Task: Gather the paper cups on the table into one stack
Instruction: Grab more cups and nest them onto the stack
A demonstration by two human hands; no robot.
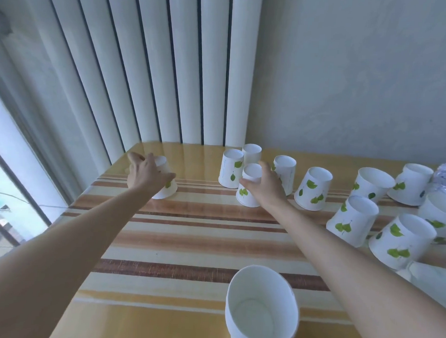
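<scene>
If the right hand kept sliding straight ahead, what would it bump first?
The right hand already wraps an upside-down cup. Straight ahead, that cup would probably meet the rear cup first, though depth is unclear.

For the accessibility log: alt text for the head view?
Left hand and right hand each grip an upside-down paper cup on a striped table. More inverted leaf-print cups stand at right; one upright cup sits nearest.

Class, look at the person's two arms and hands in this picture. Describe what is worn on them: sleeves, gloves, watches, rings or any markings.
Both forearms are bare as far as the frame shows, with no sleeves in view. The left hand and the right hand wear no gloves. No watch, bracelet, ring or marking shows on either.
</scene>
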